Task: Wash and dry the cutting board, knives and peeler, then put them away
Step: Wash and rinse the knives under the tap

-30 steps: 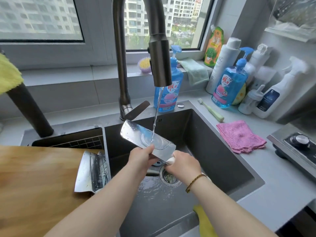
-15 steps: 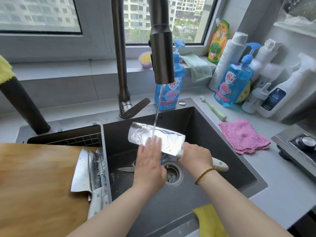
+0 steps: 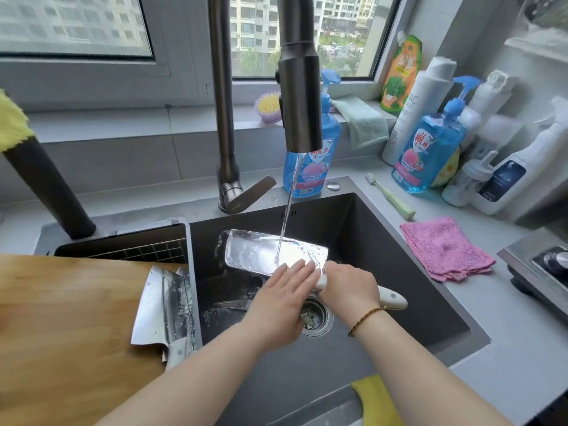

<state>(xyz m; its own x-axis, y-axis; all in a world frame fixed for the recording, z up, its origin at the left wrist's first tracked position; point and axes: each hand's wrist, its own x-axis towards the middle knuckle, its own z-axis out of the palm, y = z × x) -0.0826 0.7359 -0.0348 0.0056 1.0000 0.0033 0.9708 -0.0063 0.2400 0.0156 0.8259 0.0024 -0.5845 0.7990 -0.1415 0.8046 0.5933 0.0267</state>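
Over the dark sink [image 3: 430, 302] I hold a wide steel cleaver [image 3: 261, 252] flat under the running tap water. My right hand [image 3: 347, 290] grips its cream handle [image 3: 392, 296]. My left hand [image 3: 282, 302] lies with straight fingers on the near edge of the blade. A second cleaver [image 3: 163, 309] rests wet on the right end of the wooden cutting board [image 3: 67, 333], which lies over the left basin. A smaller knife blade [image 3: 230, 305] lies on the sink floor, partly hidden by my left hand. No peeler is in sight.
The dark tap [image 3: 299, 87] stands over the sink, water running. Blue soap bottles [image 3: 430, 149], white bottles and a toothbrush [image 3: 388, 195] crowd the back right counter. A pink cloth [image 3: 445, 250] lies right of the sink, a stove [image 3: 547, 269] beyond it, a yellow cloth [image 3: 378, 401] at the front rim.
The cleaver has been turned flatter and lowered under the stream. My left hand has gone from pinching the blade's edge to lying flat on it and has slid toward the handle end.
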